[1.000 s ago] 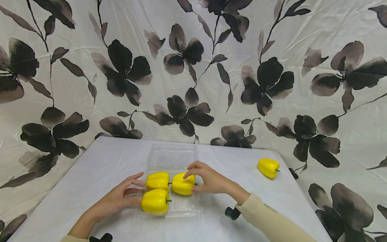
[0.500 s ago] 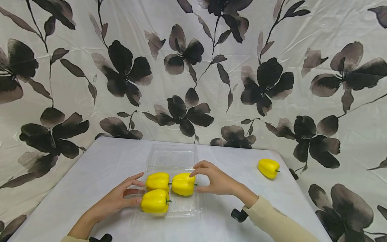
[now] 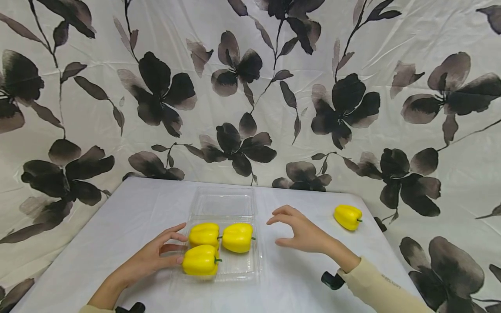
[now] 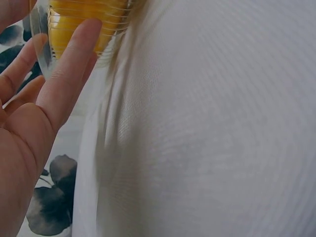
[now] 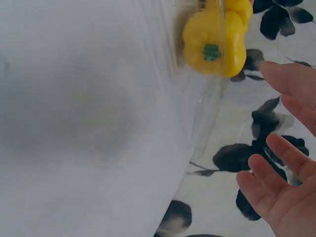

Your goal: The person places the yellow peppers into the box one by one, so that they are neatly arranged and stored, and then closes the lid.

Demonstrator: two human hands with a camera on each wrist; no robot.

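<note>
A clear plastic clamshell container point(image 3: 239, 265) lies on the table with its lid point(image 3: 223, 203) folded back. Three yellow bell peppers sit in its base: one at back left point(image 3: 203, 234), one at front left point(image 3: 201, 261), one at back right point(image 3: 237, 238). At the container's left side my left hand point(image 3: 156, 252) rests with extended fingers; a finger point(image 4: 74, 59) lies against the ribbed wall in the left wrist view. My right hand point(image 3: 303, 231) hovers right of the container, fingers spread and holding nothing. In the right wrist view, the back-right pepper's green stem point(image 5: 212, 52) faces it.
Another yellow bell pepper point(image 3: 347, 217) lies near the table's right edge, beyond my right hand. White cloth covers the table point(image 3: 145, 204), and a floral curtain point(image 3: 289, 108) hangs behind it.
My right hand has let go of the back-right bell pepper and moved right, away from the container. The left hand and the peppers have stayed in place.
</note>
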